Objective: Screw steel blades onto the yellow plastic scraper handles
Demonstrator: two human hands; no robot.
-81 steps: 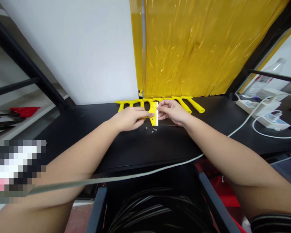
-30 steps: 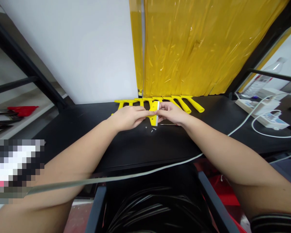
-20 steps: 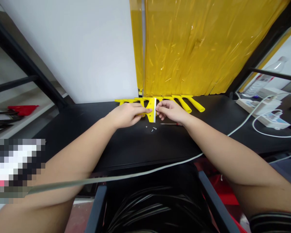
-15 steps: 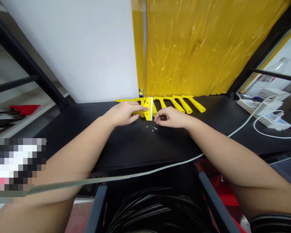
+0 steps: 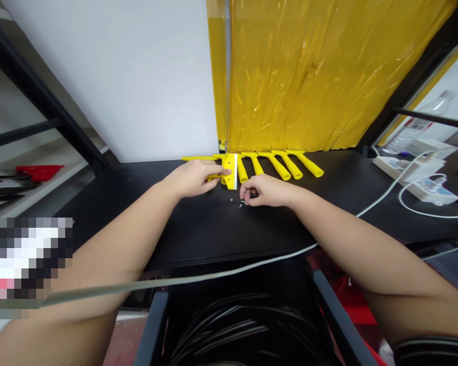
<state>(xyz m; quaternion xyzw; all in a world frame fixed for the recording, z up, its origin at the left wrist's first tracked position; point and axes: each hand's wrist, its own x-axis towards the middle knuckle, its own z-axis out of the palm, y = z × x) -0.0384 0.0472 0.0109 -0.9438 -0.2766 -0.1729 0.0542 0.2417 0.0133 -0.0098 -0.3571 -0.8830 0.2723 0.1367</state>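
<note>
My left hand [image 5: 196, 178] is closed around the handle of a yellow scraper [image 5: 229, 178]. Its head stands turned to the right, with a pale strip along the edge and small dark holes in it. Over the black tabletop, my right hand [image 5: 265, 191] has thumb and fingertips pinched at a small screw [image 5: 242, 201], partly hidden by the fingers. Just below the fingertips lies another tiny screw [image 5: 240, 206]. A small round metal piece, like a nut [image 5: 231, 200], rests to the left of them.
Several yellow scraper handles [image 5: 307, 165] lie in a row along the back of the black table [image 5: 206, 231]. A white cable [image 5: 221, 274] crosses in front of the table. At the right are power strips [image 5: 429, 185] and a clear bottle [image 5: 420, 122].
My right hand has moved down and slightly left from beside the scraper head to the small screws, its fingertips drawing together there. The scraper in my left hand has shifted slightly left.
</note>
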